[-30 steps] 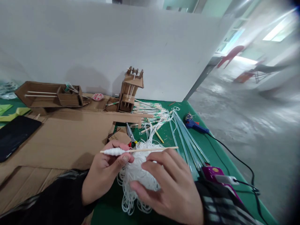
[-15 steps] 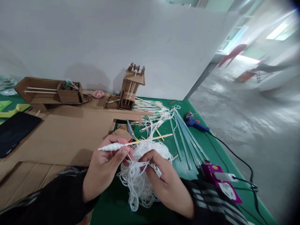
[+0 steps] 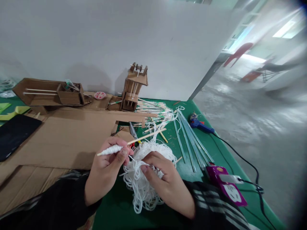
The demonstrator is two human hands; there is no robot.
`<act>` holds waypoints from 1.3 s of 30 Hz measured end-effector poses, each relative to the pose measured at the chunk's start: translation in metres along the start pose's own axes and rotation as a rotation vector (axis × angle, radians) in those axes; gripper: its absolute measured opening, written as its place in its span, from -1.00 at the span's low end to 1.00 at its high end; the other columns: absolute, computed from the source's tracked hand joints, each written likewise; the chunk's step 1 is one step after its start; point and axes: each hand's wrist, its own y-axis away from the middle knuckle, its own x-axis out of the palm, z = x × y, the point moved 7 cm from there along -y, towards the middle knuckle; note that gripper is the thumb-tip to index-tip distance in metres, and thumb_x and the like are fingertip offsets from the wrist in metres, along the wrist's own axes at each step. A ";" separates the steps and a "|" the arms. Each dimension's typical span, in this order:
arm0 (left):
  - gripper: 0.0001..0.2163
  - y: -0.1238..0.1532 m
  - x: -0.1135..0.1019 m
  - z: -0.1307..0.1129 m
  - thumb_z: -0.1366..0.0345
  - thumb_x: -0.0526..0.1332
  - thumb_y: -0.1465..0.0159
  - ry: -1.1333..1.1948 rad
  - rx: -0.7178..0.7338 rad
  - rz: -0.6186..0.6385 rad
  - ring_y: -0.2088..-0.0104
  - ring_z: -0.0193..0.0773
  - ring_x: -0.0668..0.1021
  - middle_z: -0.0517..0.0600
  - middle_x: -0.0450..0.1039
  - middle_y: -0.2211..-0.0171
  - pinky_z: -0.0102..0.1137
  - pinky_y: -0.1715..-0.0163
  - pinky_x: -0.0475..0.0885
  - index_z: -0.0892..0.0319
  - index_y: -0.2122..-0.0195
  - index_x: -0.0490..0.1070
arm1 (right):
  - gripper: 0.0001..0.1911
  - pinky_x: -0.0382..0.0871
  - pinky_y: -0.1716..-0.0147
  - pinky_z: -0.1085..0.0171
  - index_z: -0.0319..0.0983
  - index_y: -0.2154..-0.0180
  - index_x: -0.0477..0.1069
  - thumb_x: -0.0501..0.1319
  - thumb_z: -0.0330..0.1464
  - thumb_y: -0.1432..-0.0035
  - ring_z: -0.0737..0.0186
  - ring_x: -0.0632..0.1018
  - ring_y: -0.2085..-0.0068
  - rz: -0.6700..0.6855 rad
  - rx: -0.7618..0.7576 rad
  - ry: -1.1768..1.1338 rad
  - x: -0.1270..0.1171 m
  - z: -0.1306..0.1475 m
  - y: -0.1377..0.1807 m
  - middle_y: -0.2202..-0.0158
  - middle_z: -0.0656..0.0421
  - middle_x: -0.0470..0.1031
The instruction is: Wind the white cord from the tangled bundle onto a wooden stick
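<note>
My left hand [image 3: 109, 166] is closed around a thin wooden stick [image 3: 146, 136], which slants up to the right. White string [image 3: 110, 150] is wound thickly round the stick's lower left part. A strand runs from the stick towards my right hand [image 3: 165, 179], whose thumb and fingers pinch the string. Beneath and between both hands lies a loose, tangled heap of white string [image 3: 144, 195]. Behind my left hand, partly hidden, are scissors [image 3: 133, 131] with a red handle.
Cardboard models [image 3: 134, 88] stand by the wall, near cardboard sheets [image 3: 79, 131] and a black phone-like slab [image 3: 18, 135]. To the right are clear glue sticks [image 3: 192, 143], a blue glue gun [image 3: 201, 125] with its cord, and a purple power strip [image 3: 225, 185]. Packaged sticks [image 3: 153, 108] lie behind.
The stick's far end has swung left and slightly up, tilting it more steeply. My right hand has shifted slightly left, still pinching the string.
</note>
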 end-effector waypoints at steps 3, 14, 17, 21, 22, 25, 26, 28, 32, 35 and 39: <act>-0.98 0.000 0.001 0.000 0.34 0.22 -0.32 0.043 0.012 0.036 0.39 -0.37 0.52 -0.06 0.51 0.35 -0.47 0.33 0.47 0.14 0.27 0.39 | -0.85 0.36 0.25 0.25 -0.24 0.33 0.42 0.13 -0.36 -0.27 0.22 0.50 0.27 -0.063 0.041 -0.033 -0.006 -0.005 0.001 0.33 0.13 0.48; -0.83 0.009 0.004 -0.003 0.18 0.22 -0.29 0.251 -0.041 0.148 0.34 -0.23 0.49 0.07 0.54 0.23 -0.39 0.35 0.46 0.12 0.17 0.46 | -0.93 0.39 0.27 0.24 -0.21 0.27 0.39 0.14 -0.38 -0.24 0.22 0.50 0.28 0.002 0.069 0.038 -0.004 -0.013 0.004 0.31 0.15 0.48; -0.86 0.010 0.005 -0.002 0.23 0.18 -0.33 0.217 -0.085 0.127 0.35 -0.24 0.48 0.09 0.55 0.23 -0.40 0.36 0.44 0.14 0.19 0.47 | -0.77 0.40 0.19 0.17 -0.21 0.09 0.34 0.16 -0.40 -0.18 0.14 0.48 0.14 -0.103 -0.080 0.149 -0.022 0.006 0.005 0.14 0.07 0.45; -0.83 0.014 0.014 0.000 0.20 0.16 -0.34 0.197 -0.134 0.195 0.37 -0.26 0.47 0.09 0.54 0.27 -0.42 0.39 0.42 0.16 0.19 0.47 | -0.64 0.21 -0.06 -0.03 -0.16 0.01 0.31 0.22 -0.47 -0.15 0.00 0.39 -0.10 -0.347 -0.419 0.566 -0.050 0.049 0.003 -0.05 0.03 0.41; -0.83 0.016 0.016 0.000 0.20 0.15 -0.35 0.205 -0.143 0.216 0.36 -0.26 0.47 0.09 0.54 0.27 -0.42 0.39 0.42 0.16 0.19 0.47 | -0.65 0.11 -0.13 -0.07 -0.15 0.01 0.32 0.24 -0.46 -0.16 -0.02 0.38 -0.13 -0.296 -0.466 0.651 -0.048 0.055 -0.002 -0.04 0.06 0.45; -0.84 0.018 0.021 -0.001 0.22 0.15 -0.35 0.251 -0.137 0.285 0.36 -0.26 0.46 0.08 0.52 0.29 -0.42 0.39 0.42 0.15 0.18 0.46 | -0.84 -0.07 -0.22 -0.09 -0.16 0.14 0.38 0.20 -0.46 -0.23 0.12 0.52 0.02 -0.121 -0.496 0.730 -0.041 0.058 -0.018 0.16 0.20 0.59; -0.85 0.018 0.022 -0.003 0.23 0.16 -0.34 0.267 -0.127 0.303 0.37 -0.27 0.46 0.06 0.51 0.29 -0.42 0.39 0.43 0.13 0.16 0.46 | -0.90 -0.01 -0.20 -0.04 -0.17 0.20 0.39 0.18 -0.47 -0.26 0.19 0.55 0.13 -0.083 -0.495 0.715 -0.040 0.057 -0.021 0.24 0.23 0.60; -0.84 0.018 0.023 -0.004 0.24 0.20 -0.32 0.282 -0.120 0.316 0.40 -0.30 0.46 0.01 0.50 0.30 -0.43 0.38 0.43 0.08 0.09 0.43 | -0.88 0.19 -0.03 0.09 -0.20 0.28 0.39 0.13 -0.49 -0.29 0.29 0.53 0.32 -0.049 -0.486 0.665 -0.038 0.054 -0.024 0.35 0.24 0.58; -0.78 0.015 0.020 -0.002 0.30 0.27 -0.27 0.210 -0.160 0.238 0.45 -0.35 0.47 -0.05 0.49 0.39 -0.48 0.41 0.42 0.05 0.05 0.43 | -0.82 0.18 0.32 0.21 -0.24 0.32 0.40 0.07 -0.50 -0.30 0.25 0.43 0.39 -0.068 -0.450 0.660 -0.042 0.049 -0.021 0.41 0.17 0.52; -0.83 0.012 0.016 0.001 0.28 0.30 -0.24 0.086 -0.175 0.171 0.47 -0.34 0.47 -0.06 0.47 0.44 -0.50 0.46 0.42 0.09 0.14 0.49 | -0.82 0.17 0.36 0.23 -0.24 0.32 0.39 0.05 -0.49 -0.29 0.24 0.42 0.39 -0.020 -0.422 0.670 -0.042 0.048 -0.018 0.42 0.16 0.48; -0.90 0.008 0.016 0.000 0.30 0.28 -0.26 -0.045 -0.106 0.221 0.49 -0.35 0.47 -0.10 0.45 0.51 -0.52 0.48 0.41 0.07 0.19 0.50 | -0.92 0.24 0.44 0.31 -0.23 0.21 0.35 0.09 -0.40 -0.29 0.27 0.44 0.37 0.058 -0.340 0.626 -0.040 0.044 -0.016 0.30 0.13 0.44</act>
